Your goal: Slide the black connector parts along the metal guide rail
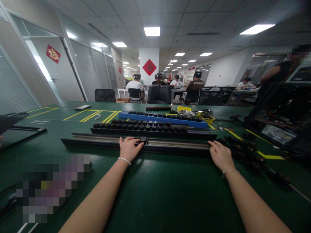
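A long black rail (178, 146) with a pale metal groove along its top lies across the table before me. My left hand (128, 149) is on its left-middle part, fingers over the groove and thumb at the front edge. Just right of those fingertips, a small round black socket-like piece (143, 139) sits in the groove. My right hand (221, 155) is closed on the rail's right end, fingertips on its top edge. Behind it, a second black rail (116, 131) carries rows of similar round pieces.
Farther back is a blue rail (165, 120) with more black pieces. A metal dish (186, 113) and a yellow tray (184, 108) stand behind it. Dark parts on a rod (279, 177) lie at right, a blurred-out object (53, 187) at left. People (134, 84) sit beyond.
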A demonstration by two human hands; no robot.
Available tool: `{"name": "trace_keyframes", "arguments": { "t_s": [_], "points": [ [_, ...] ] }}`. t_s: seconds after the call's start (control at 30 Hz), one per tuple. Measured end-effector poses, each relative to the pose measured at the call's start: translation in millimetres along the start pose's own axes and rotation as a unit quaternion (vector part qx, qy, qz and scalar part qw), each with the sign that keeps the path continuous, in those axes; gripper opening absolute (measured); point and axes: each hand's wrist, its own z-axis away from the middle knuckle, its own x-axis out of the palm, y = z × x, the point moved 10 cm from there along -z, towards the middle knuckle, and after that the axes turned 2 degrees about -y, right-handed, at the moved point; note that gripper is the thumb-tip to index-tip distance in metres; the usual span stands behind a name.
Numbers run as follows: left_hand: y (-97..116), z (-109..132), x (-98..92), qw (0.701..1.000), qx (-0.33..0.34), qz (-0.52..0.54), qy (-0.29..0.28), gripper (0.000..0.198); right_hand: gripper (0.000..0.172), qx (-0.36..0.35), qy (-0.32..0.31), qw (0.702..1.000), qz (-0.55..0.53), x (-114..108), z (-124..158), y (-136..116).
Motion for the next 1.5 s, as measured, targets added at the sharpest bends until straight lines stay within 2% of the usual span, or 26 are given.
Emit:
{"name": "trace_keyframes", "arguments": {
  "t_s": [0.5, 1.27, 1.5],
  "points": [
    [12.9, 2.1, 5.4, 0.999, 0.041, 0.008, -0.021, 0.034, 0.046, -0.004, 0.023, 1.000, 0.012, -3.0, 1.2, -2.3],
    [30.8, 6.1, 11.3, 0.993, 0.094, 0.038, -0.056, 0.032, 0.047, 0.008, 0.011, 1.000, 0.014, -4.5, 1.9, -3.0],
    [35.0, 7.9, 13.3, 0.992, 0.105, 0.031, -0.063, 0.033, 0.045, 0.014, 0.031, 0.999, -0.001, -8.7, 4.1, -4.0]
  ]
}}
